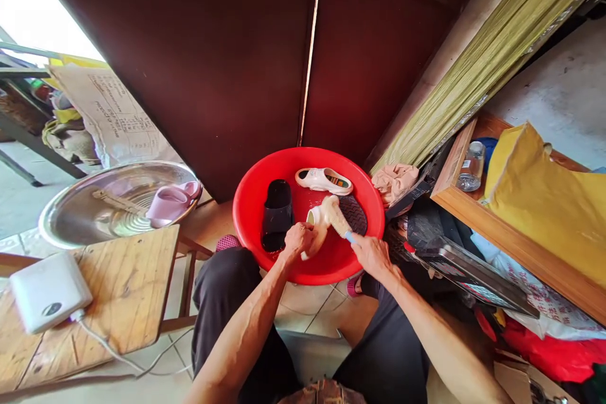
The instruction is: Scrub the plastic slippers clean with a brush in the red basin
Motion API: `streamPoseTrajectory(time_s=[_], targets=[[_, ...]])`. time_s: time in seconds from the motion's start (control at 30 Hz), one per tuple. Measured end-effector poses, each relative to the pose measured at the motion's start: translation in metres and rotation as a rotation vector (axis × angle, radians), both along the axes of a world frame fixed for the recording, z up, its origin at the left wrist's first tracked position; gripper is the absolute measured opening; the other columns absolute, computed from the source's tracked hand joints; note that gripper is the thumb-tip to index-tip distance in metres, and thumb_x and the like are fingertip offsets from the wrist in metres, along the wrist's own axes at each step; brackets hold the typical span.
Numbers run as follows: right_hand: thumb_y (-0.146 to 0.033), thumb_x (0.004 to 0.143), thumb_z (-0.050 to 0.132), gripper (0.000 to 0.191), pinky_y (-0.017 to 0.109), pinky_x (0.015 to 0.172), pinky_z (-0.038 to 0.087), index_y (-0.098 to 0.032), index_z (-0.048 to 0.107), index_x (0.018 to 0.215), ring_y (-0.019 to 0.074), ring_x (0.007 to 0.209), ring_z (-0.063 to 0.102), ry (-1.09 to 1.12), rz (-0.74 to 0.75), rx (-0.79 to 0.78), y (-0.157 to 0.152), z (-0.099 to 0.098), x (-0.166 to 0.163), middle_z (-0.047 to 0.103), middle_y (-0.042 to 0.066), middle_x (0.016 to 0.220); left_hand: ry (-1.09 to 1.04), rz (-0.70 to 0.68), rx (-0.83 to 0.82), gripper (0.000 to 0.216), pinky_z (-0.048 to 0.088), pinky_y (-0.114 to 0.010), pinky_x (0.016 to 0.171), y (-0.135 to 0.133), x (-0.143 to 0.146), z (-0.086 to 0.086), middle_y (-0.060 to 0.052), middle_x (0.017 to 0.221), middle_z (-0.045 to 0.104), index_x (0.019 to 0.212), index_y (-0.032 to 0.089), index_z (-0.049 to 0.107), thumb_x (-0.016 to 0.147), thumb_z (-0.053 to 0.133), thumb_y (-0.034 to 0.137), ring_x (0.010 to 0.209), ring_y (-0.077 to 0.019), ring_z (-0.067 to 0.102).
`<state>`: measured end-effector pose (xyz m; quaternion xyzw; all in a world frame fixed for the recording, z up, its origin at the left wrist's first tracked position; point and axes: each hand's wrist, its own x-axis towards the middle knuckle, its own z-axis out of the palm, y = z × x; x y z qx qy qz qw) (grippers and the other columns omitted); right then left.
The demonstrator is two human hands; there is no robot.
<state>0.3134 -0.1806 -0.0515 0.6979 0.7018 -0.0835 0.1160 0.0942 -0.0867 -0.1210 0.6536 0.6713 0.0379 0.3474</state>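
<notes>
A red basin [255, 192] stands on the tiled floor in front of my knees. My left hand [298, 238] is closed round a white slipper [316, 222] held over the basin. My right hand [372, 254] grips a brush [337, 217] with pale bristles and a blue handle, pressed against that slipper. Inside the basin lie a black slipper [278, 213], another white slipper [324, 180] with an orange-striped sole at the far side, and a dark ridged sole [356, 214] behind the brush.
A metal bowl [76, 211] holding a pink cup [171, 201] sits at the left. A wooden board [123, 290] carries a white device [50, 290] with a cable. Clutter, a wooden shelf [516, 246] and a yellow bag [544, 202] fill the right. A dark door stands behind.
</notes>
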Motion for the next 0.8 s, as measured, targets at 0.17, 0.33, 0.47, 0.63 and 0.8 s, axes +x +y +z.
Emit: streamPoseTrajectory(time_s=[0.17, 0.33, 0.47, 0.63, 0.8], targets=[[-0.036, 0.116, 0.041, 0.05, 0.029, 0.085, 0.05, -0.031, 0.061, 0.161, 0.0232, 0.101, 0.079, -0.032, 0.114, -0.019, -0.035, -0.01, -0.009, 0.082, 0.014, 0.117, -0.039, 0.039, -0.017, 0.028, 0.054, -0.024, 0.084, 0.009, 0.001, -0.01, -0.008, 0.115, 0.086, 0.116, 0.024, 0.085, 0.098, 0.064, 0.029, 0.113, -0.0221, 0.079], [-0.027, 0.115, 0.039, 0.047, 0.032, 0.091, 0.052, -0.023, 0.066, 0.154, 0.0247, 0.115, 0.077, -0.11, -0.012, -0.039, 0.059, 0.007, -0.01, 0.08, 0.017, 0.124, -0.029, -0.005, -0.034, 0.024, 0.054, -0.023, 0.082, 0.01, -0.001, -0.014, -0.007, 0.114, 0.086, 0.112, 0.023, 0.085, 0.098, 0.067, 0.032, 0.113, -0.0215, 0.079], [-0.03, 0.114, 0.042, 0.045, 0.031, 0.088, 0.051, -0.024, 0.07, 0.148, 0.0254, 0.115, 0.077, -0.07, -0.014, -0.048, 0.081, 0.013, -0.021, 0.082, 0.015, 0.123, -0.031, 0.092, -0.036, 0.028, 0.053, -0.024, 0.082, 0.011, -0.007, -0.017, -0.009, 0.122, 0.084, 0.118, 0.022, 0.084, 0.099, 0.066, 0.033, 0.116, -0.0227, 0.079], [-0.035, 0.115, 0.041, 0.05, 0.027, 0.082, 0.049, -0.028, 0.064, 0.159, 0.0217, 0.103, 0.078, 0.028, 0.13, 0.001, -0.007, -0.014, -0.025, 0.082, 0.012, 0.115, -0.133, 0.226, 0.003, 0.032, 0.051, -0.026, 0.076, 0.02, -0.006, -0.028, -0.016, 0.118, 0.084, 0.116, 0.014, 0.084, 0.101, 0.06, 0.028, 0.109, -0.0262, 0.08], [-0.037, 0.115, 0.042, 0.051, 0.028, 0.082, 0.049, -0.033, 0.06, 0.162, 0.0225, 0.106, 0.077, 0.004, 0.086, -0.003, -0.005, -0.019, -0.026, 0.082, 0.01, 0.118, -0.211, 0.268, 0.049, 0.031, 0.051, -0.026, 0.078, 0.022, -0.003, -0.032, -0.016, 0.119, 0.084, 0.118, 0.013, 0.085, 0.1, 0.062, 0.024, 0.111, -0.027, 0.079]])
